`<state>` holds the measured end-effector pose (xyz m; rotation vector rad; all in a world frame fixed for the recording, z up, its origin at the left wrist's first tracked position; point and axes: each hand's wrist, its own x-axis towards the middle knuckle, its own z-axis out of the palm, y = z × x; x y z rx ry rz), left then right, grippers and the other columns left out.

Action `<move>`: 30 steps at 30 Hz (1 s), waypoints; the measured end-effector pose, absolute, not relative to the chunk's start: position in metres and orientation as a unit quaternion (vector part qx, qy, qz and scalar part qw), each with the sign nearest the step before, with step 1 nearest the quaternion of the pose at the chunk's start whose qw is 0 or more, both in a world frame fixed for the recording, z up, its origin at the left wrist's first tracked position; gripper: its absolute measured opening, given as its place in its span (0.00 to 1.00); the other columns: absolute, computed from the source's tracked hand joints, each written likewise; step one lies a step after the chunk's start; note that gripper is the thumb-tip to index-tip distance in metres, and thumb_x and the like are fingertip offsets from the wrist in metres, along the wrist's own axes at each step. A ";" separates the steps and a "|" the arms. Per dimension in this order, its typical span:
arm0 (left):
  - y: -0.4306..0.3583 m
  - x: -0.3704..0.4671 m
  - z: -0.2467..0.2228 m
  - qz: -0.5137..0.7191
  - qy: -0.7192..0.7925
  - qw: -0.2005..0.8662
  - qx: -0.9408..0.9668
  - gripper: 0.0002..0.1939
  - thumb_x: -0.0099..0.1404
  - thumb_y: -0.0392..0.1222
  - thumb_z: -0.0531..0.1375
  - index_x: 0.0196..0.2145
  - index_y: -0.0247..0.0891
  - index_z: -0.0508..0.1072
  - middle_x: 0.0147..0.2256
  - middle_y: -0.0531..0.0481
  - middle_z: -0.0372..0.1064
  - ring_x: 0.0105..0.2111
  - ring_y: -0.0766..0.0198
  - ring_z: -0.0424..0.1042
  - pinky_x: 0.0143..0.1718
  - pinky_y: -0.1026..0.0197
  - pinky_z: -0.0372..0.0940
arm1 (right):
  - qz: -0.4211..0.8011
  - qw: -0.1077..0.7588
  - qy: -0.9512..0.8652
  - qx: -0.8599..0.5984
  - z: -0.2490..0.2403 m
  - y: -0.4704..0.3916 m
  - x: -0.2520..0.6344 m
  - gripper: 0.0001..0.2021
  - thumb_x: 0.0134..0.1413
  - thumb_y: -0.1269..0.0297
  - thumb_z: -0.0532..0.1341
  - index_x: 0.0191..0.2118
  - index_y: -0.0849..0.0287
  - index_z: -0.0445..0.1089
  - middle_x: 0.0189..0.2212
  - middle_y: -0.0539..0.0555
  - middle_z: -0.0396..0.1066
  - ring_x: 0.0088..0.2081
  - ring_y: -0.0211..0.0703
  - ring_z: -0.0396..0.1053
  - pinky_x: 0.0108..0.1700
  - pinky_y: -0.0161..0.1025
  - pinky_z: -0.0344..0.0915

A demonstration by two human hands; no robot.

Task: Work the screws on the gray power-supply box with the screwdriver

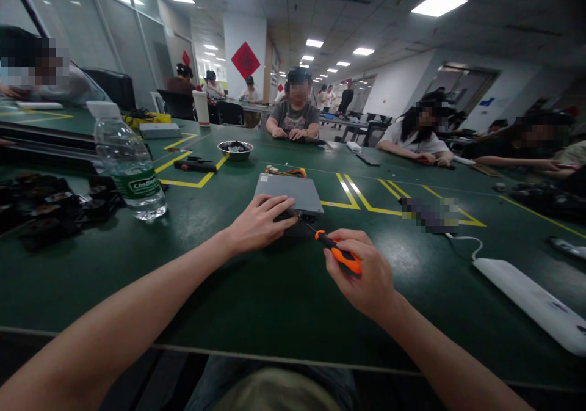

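Grey power supply (300, 191) lying flat on green table (229, 313). Left hand (262, 225) resting on it, fingers spread, likely stopping slips. Right hand (368, 273) squeezing screwdriver (339, 254) by fat handle, thin tip pointing at near side, likely helping aim.

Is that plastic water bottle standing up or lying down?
Standing up: the bottle rests on its base on the green table, its white cap on top.

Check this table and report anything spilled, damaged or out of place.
No spill or clear damage shows. The grey box under the left hand looks undented, and the bottle is capped. Only the black parts at the far left look untidy, heaped loosely; they are too blurred to check for damage.
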<state>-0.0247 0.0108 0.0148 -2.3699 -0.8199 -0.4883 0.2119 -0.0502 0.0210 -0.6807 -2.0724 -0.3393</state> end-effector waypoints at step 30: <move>0.006 -0.023 0.015 -0.222 -0.316 0.243 -0.890 0.13 0.63 0.38 0.52 0.43 0.40 0.72 0.57 0.40 0.58 0.56 0.51 0.58 0.51 0.46 0.55 | -0.201 0.513 -0.793 -0.261 0.021 -0.049 0.239 0.15 0.44 0.73 0.62 0.39 0.56 0.59 0.32 0.52 0.71 0.31 0.40 0.72 0.30 0.36 0.69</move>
